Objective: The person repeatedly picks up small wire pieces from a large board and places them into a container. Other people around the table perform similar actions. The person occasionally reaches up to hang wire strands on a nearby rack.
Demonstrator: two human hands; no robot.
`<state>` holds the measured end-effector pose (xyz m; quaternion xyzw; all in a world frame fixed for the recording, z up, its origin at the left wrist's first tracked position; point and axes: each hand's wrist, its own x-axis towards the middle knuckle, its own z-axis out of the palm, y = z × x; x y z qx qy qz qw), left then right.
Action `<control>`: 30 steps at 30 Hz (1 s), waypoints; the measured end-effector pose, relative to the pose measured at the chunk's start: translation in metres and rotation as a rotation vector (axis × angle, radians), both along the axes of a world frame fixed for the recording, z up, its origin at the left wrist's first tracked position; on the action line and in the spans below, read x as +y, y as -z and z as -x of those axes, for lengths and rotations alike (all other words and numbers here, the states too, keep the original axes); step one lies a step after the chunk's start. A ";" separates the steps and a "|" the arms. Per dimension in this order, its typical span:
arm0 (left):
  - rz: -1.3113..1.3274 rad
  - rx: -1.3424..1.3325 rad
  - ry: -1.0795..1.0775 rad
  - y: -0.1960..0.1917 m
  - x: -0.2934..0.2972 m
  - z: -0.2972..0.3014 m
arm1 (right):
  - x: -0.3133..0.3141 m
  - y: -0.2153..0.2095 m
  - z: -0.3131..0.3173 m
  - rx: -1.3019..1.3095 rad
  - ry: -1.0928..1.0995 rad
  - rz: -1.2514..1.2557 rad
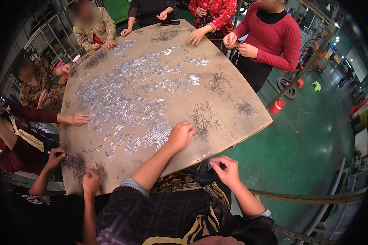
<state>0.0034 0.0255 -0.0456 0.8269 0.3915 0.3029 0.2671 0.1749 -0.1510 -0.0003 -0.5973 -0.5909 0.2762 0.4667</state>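
Note:
My left hand reaches over the near right part of the table, its fingertips closed together at the edge of a tangled pile of dark bent wire pieces. Whatever sits in that pinch is hidden. Just off the table's near edge, my right hand is closed in a pinch, with a small shiny bit at its fingertips that is too small to name. Many small silvery metal pieces lie scattered to the left of my left hand. A smaller dark wire heap lies to the right of the pile.
Several people stand around the brown-covered table, their hands over it or near its edges. Close on my left, a co-worker's hands work beside a dark wire heap. A red container stands on the green floor at right.

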 end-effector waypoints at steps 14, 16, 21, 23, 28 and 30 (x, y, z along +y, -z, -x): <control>0.169 -0.150 0.023 -0.015 -0.006 0.016 | 0.003 0.006 0.004 0.028 -0.009 -0.019; 0.018 0.008 0.035 0.001 -0.002 0.016 | 0.000 0.010 0.004 0.013 -0.019 -0.007; -0.084 0.136 0.029 0.015 -0.004 0.017 | -0.001 0.010 0.005 0.006 -0.023 0.001; -0.132 0.151 0.032 0.008 -0.006 0.017 | -0.001 0.011 0.004 0.017 -0.018 0.002; 0.010 0.061 0.017 -0.006 -0.008 0.023 | -0.002 0.009 0.004 0.007 -0.018 -0.007; 0.101 0.051 -0.001 -0.008 -0.008 0.025 | -0.001 0.010 0.004 0.002 -0.019 -0.007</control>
